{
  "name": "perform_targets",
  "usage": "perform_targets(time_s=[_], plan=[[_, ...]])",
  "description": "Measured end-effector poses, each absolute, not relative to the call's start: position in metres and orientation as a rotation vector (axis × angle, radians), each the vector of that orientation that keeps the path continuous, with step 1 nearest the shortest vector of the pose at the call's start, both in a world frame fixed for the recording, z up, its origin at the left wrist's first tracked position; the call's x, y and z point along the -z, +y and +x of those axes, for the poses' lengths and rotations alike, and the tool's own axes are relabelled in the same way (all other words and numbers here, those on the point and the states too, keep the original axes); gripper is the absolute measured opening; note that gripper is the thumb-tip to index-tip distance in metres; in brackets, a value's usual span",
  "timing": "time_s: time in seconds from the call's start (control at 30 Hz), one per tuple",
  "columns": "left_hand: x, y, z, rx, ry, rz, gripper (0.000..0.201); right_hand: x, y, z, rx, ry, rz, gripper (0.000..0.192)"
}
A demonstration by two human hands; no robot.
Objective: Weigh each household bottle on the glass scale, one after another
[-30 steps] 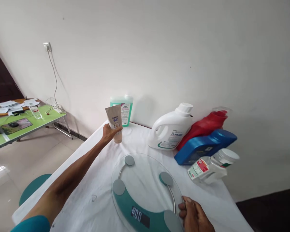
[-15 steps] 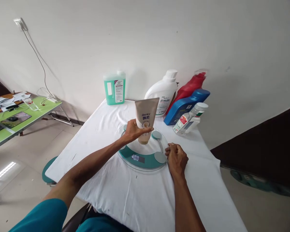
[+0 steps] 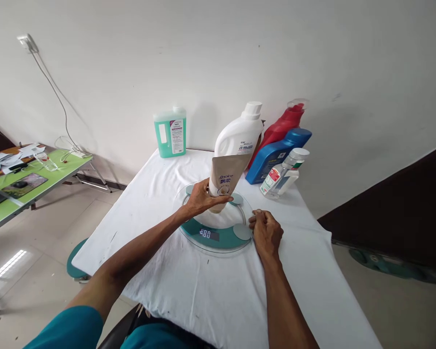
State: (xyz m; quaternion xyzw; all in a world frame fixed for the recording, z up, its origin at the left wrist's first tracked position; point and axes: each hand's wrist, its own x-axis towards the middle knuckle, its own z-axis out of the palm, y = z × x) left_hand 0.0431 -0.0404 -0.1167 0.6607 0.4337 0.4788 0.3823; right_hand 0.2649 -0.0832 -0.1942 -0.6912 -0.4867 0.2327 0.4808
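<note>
My left hand (image 3: 201,198) is wrapped round a beige Rejoice tube (image 3: 226,175), cap end down and top leaning right. The tube is over the round glass bathroom scale (image 3: 192,229); whether its cap touches the glass I cannot tell. The teal band near the scale's front edge carries a lit display (image 3: 209,234) showing zeros. My right hand (image 3: 267,232) rests on the cloth at the scale's right rim, fingers curled closed; what they hold, if anything, is hidden.
A white-clothed table (image 3: 160,286) stands against the wall. Behind the scale are a green jug (image 3: 170,133), white detergent bottle (image 3: 240,133), red bottle (image 3: 281,128), blue bottle (image 3: 276,157) and clear bottle (image 3: 281,177). A green desk (image 3: 60,167) is at left, a stool (image 3: 76,259) below.
The tube has tipped further to the right in my left hand, now overlapping the white bottle. My right hand stays by the scale's rim. The camera view has shifted slightly.
</note>
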Motion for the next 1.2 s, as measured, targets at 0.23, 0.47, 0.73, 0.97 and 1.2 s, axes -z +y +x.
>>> perform_targets(time_s=[0.23,0.47,0.73,0.97,1.2], plan=[[0.139,-0.040,-0.028,-1.583,1.370,1.487,0.046,0.193,-0.083,0.263,-0.557,-1.157,-1.688,0.054],[0.180,-0.028,-0.066,-1.594,1.547,1.187,0.058,0.197,-0.081,0.265,-0.501,-1.194,-1.702,0.059],[0.181,-0.025,-0.056,-1.524,1.511,1.248,0.062,0.194,-0.082,0.264,-0.540,-1.166,-1.734,0.055],[0.180,-0.026,-0.057,-1.525,1.527,1.248,0.067,0.193,-0.083,0.264,-0.527,-1.183,-1.727,0.055],[0.181,-0.026,-0.057,-1.522,1.533,1.238,0.062,0.193,-0.082,0.265,-0.531,-1.203,-1.733,0.055]])
